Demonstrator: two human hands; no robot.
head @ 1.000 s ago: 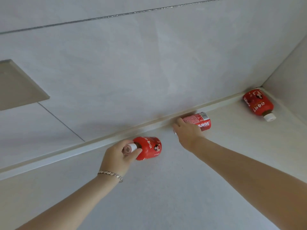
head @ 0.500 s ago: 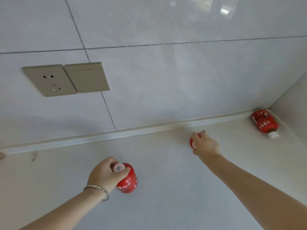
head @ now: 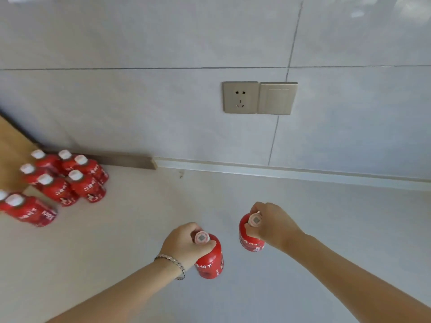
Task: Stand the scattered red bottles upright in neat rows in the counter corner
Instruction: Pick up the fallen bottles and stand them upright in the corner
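Both hands grip bottles by the neck near the table's middle: left hand (head: 184,244) closed on the left bottle (head: 210,262), right hand (head: 271,223) closed on the right bottle (head: 250,238), both upright, slightly apart. Standing bottles (head: 70,183) cluster at the table's far-left corner beside a wooden panel (head: 11,155).
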